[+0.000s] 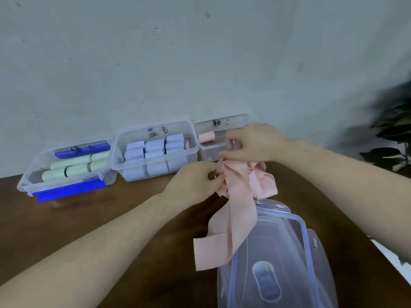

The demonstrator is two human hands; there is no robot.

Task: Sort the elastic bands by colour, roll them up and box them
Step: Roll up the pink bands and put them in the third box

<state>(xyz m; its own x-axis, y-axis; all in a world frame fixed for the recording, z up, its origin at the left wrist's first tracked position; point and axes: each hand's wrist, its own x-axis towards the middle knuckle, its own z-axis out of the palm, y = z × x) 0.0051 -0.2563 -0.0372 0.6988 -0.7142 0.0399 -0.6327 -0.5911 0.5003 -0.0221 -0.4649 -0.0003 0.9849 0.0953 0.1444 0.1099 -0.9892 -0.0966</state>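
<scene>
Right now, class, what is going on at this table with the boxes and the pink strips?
A person is sorting elastic bands by colour. Both hands, the left hand and the right hand, pinch a bunch of loose pink bands that hang down over a clear lid. By the wall stand three clear boxes: one with green rolls, one with blue rolls, and the pink box, which holds one pink roll so far.
</scene>
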